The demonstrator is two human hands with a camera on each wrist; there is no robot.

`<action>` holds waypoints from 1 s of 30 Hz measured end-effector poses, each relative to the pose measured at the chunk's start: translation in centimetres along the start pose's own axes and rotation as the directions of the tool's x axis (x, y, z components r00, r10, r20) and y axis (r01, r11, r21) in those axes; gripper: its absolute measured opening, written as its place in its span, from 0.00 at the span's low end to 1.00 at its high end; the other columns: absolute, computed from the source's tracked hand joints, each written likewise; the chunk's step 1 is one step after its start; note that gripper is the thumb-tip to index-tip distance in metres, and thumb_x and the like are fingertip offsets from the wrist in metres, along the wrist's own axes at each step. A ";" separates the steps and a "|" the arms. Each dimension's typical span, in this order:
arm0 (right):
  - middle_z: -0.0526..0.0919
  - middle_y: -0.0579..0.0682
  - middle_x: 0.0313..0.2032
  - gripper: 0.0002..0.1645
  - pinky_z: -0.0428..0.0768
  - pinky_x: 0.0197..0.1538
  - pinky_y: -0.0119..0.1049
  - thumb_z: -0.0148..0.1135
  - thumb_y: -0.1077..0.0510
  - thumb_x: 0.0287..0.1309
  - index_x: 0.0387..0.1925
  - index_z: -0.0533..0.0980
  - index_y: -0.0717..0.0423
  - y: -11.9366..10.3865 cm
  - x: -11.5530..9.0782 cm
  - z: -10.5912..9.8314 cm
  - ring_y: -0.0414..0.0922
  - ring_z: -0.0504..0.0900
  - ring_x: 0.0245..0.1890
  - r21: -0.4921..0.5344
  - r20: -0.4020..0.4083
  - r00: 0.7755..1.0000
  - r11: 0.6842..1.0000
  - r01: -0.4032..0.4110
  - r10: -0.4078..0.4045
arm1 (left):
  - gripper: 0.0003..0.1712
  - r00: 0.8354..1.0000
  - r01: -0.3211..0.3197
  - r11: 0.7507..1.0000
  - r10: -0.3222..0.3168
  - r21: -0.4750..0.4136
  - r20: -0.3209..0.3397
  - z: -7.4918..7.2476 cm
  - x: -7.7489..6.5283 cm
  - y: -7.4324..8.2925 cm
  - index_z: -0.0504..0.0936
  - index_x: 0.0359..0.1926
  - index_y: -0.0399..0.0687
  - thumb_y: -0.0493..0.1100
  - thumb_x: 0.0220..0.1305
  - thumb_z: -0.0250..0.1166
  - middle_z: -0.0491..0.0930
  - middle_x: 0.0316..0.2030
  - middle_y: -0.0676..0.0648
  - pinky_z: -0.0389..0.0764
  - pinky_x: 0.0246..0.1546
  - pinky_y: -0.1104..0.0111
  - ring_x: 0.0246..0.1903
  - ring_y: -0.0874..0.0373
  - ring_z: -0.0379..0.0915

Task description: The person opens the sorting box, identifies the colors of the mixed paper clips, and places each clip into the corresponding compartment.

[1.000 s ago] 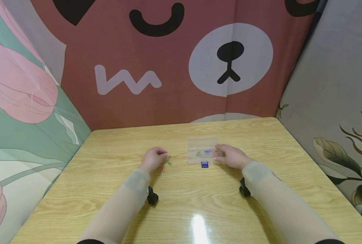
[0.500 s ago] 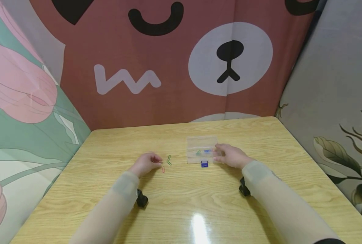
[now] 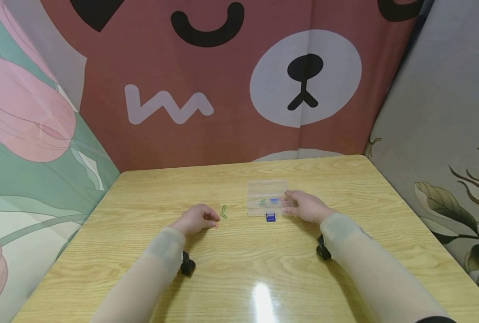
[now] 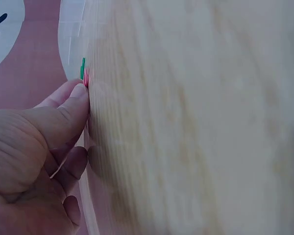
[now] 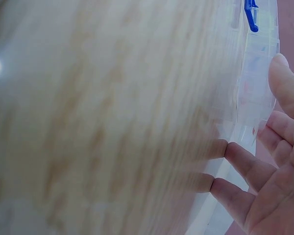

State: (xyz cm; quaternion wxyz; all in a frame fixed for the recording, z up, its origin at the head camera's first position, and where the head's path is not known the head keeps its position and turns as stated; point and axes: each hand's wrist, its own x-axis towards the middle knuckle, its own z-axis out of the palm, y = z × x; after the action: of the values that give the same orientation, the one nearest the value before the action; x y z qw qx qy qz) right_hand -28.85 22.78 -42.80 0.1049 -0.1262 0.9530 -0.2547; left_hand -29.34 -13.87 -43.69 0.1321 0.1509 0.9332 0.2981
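Note:
My left hand (image 3: 197, 219) is low over the table, its thumb and index fingertips pinching a small red paper clip (image 3: 217, 225). In the left wrist view the pinkish end of that clip shows just beyond the fingertips. Two green paper clips (image 3: 223, 209) lie just past the hand. A clear plastic box (image 3: 259, 187) with its lid raised stands right of them. Inside it are a green clip and something blue, seen through the plastic. My right hand (image 3: 309, 207) holds the box's right end between thumb and fingers, with two fingers touching the table in the right wrist view.
A blue latch (image 3: 270, 218) hangs at the front of the box. The wood-grain table (image 3: 239, 255) reaches back to a brown curtain (image 3: 223, 143) with a bear print. Patterned cloth hangs at both sides. Black wrist cameras (image 3: 188, 264) are strapped to the forearms.
My left hand drew back left from the green clips, uncovering the red clip, then moved in so its fingertips meet that clip. The right hand and the box stay put.

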 end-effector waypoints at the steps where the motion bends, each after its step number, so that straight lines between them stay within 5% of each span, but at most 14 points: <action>1: 0.60 0.60 0.70 0.43 0.55 0.67 0.58 0.59 0.43 0.64 0.72 0.57 0.58 0.0 0.0 0.0 0.61 0.56 0.69 0.000 0.000 1.000 1.000 -0.001 0.001 | 0.04 1.000 0.000 1.000 0.000 0.015 -0.004 0.0 0.0 0.1 0.86 0.34 0.58 0.43 0.57 0.70 0.79 0.36 0.58 0.64 0.58 0.49 0.45 0.58 0.73; 5: 0.60 0.60 0.70 0.43 0.55 0.66 0.59 0.59 0.42 0.64 0.72 0.57 0.58 0.0 0.0 -0.1 0.61 0.56 0.69 0.000 0.002 1.000 1.000 -0.002 0.002 | 0.04 1.000 0.009 0.998 -0.008 0.064 -0.018 -0.1 -0.1 0.2 0.84 0.29 0.60 0.44 0.56 0.71 0.78 0.34 0.59 0.52 0.60 0.39 0.43 0.59 0.72; 11: 0.59 0.59 0.70 0.43 0.55 0.67 0.58 0.59 0.43 0.64 0.72 0.56 0.56 0.0 0.0 0.0 0.60 0.55 0.70 0.013 0.010 1.000 1.000 -0.016 0.016 | 0.06 1.000 0.007 0.995 -0.004 0.095 -0.029 0.0 -0.1 0.3 0.82 0.27 0.56 0.42 0.57 0.71 0.77 0.33 0.57 0.58 0.57 0.40 0.38 0.59 0.70; 21: 0.58 0.60 0.70 0.43 0.55 0.66 0.59 0.59 0.43 0.64 0.73 0.55 0.57 0.0 -0.1 -0.1 0.61 0.55 0.70 0.016 0.014 1.000 1.000 -0.008 0.008 | 0.06 0.999 0.046 0.997 -0.044 0.068 -0.026 0.2 0.0 0.1 0.81 0.27 0.56 0.43 0.59 0.69 0.77 0.34 0.57 0.48 0.60 0.34 0.41 0.58 0.71; 26: 0.59 0.59 0.70 0.43 0.55 0.66 0.58 0.59 0.43 0.64 0.73 0.56 0.56 0.0 -0.1 -0.1 0.60 0.55 0.70 0.015 0.012 1.000 1.000 -0.011 0.011 | 0.06 0.996 0.079 0.997 -0.078 0.016 -0.032 0.2 0.0 0.2 0.81 0.28 0.54 0.45 0.61 0.68 0.78 0.33 0.56 0.66 0.53 0.49 0.37 0.58 0.71; 30: 0.58 0.59 0.71 0.43 0.55 0.67 0.58 0.59 0.42 0.64 0.73 0.56 0.56 0.0 -0.2 0.0 0.60 0.55 0.70 0.017 0.012 1.000 1.000 -0.017 0.016 | 0.06 0.994 0.097 0.995 -0.097 -0.011 -0.047 0.2 0.0 0.5 0.80 0.29 0.53 0.46 0.62 0.67 0.79 0.32 0.55 0.70 0.43 0.60 0.35 0.58 0.71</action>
State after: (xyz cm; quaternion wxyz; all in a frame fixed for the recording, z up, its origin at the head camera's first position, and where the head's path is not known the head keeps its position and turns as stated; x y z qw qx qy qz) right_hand -28.71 22.85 -42.75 0.1135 -0.1189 0.9512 -0.2611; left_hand -29.17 -13.35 -43.53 0.1248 0.0976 0.9411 0.2988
